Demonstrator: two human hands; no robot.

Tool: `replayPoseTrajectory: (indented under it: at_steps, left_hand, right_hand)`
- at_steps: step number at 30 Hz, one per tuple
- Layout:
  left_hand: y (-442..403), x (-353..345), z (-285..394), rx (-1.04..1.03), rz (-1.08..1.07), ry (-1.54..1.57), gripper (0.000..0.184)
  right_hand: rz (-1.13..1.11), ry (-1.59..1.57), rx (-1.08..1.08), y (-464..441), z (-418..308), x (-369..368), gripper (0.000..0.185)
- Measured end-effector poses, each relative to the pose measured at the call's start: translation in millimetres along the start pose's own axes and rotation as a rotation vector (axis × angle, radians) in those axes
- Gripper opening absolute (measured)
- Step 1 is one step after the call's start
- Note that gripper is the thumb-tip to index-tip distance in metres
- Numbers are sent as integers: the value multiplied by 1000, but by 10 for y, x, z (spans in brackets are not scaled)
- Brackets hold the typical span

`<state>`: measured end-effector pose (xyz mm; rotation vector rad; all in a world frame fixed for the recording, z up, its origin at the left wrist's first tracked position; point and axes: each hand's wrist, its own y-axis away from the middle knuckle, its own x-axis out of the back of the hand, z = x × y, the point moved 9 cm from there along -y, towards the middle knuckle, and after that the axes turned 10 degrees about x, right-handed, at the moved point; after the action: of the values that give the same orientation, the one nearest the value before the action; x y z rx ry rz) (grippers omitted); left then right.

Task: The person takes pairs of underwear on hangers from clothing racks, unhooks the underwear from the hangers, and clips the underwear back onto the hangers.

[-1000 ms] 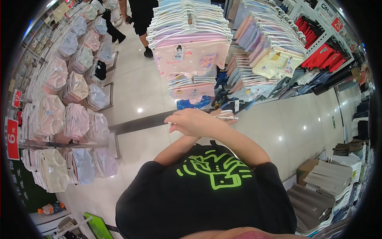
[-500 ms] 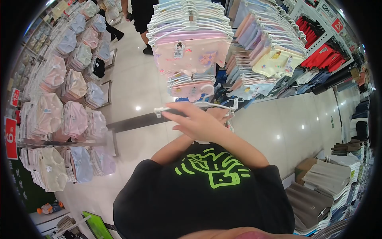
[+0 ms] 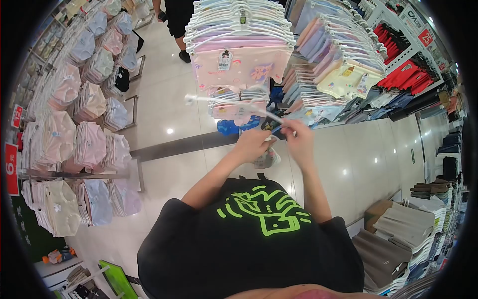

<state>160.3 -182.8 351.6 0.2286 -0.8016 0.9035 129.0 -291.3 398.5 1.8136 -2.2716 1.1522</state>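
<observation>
Right hand (image 3: 300, 140): fingers pinched together on white hanger (image 3: 270, 115), which slants toward 10 o'clock, blurred. Left hand (image 3: 253, 145): fingers curled closed on pale cloth (image 3: 267, 158), hanging at its 4 o'clock. Pink shorts (image 3: 241, 65) at 12 o'clock beyond hands; red clothes (image 3: 408, 74) at 2 o'clock.

Blurred white hanger (image 3: 266, 113) and, perhaps, cloth (image 3: 268, 158) partly hidden by the left hand (image 3: 255, 145).

White hanger (image 3: 266, 113) in right hand (image 3: 299, 139), left hand (image 3: 253, 146) just beside, pale cloth (image 3: 266, 158) below, pink garment (image 3: 234, 62) ahead.
</observation>
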Motion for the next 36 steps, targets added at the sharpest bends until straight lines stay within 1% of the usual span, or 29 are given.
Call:
replayPoseTrajectory:
  at_steps: [1,2,3,4,5,6,7,8,9,11,13,14,15,17,21,25,27,28,30,31,33,34,36]
  left_hand:
    - [33,-13,-39,1,0,1,22]
    - [88,-55,-109,40,-43,49,25]
    - [143,-100,-176,78,-85,97,27]
    - [193,-117,-213,77,-87,97,27]
    - [240,-128,-304,144,-70,129,27]
    - [288,-143,-388,211,-55,162,27]
    - [323,-165,-407,209,-58,162,27]
    - [352,-172,-464,252,-45,236,26]
    - [376,-178,-520,295,-31,310,26]
    - [402,-179,-548,278,-12,315,24]
    - [445,-123,-541,263,12,316,23]
    - [478,-99,-568,316,7,350,22]
    - [508,-81,-609,368,2,385,22]
    - [570,-68,-688,399,6,385,22]
    - [684,14,-758,477,16,340,20]
    - [772,0,-863,466,61,308,21]
    - [804,10,-891,483,75,330,21]
    - [814,6,-907,486,76,327,21]
    - [826,-14,-938,500,81,358,22]
    - [822,-7,-927,500,80,356,22]
    - [819,-18,-940,549,47,414,23]
    - [813,-19,-950,548,44,412,23]
    - [773,-11,-964,525,62,413,21]
  right_hand:
    - [100,23,46,-30,51,159,22]
    - [104,0,-16,-52,163,253,23]
    - [104,0,-16,-93,228,318,23]
    - [-12,33,-5,-144,289,270,24]
    - [-128,67,5,-182,344,190,24]
    - [-125,69,2,-188,475,136,24]
    - [-172,99,30,-162,674,-18,25]
    - [-220,129,59,-143,857,-170,25]
    - [-220,130,61,-143,1017,-272,25]
    - [-221,221,93,-162,1264,-466,25]
    - [-222,217,89,-195,1453,-599,24]
    - [-221,217,82,-212,1532,-650,24]
    - [-222,210,87,-228,1600,-692,24]
    - [-229,264,146,-250,1649,-744,23]
    - [-281,246,149,-288,1755,-890,24]
    - [-265,255,186,-288,1816,-1012,22]
    - [-288,175,92,-260,1995,-1092,27]
    - [-289,171,92,-265,1959,-1105,27]
    - [-218,58,-158,-216,2088,-1049,37]
    - [-218,56,-158,-196,2084,-1048,37]
    - [-56,250,-23,-196,1951,-876,45]
    - [-54,250,-25,-164,1891,-879,45]
    - [116,293,45,-141,1525,-742,45]
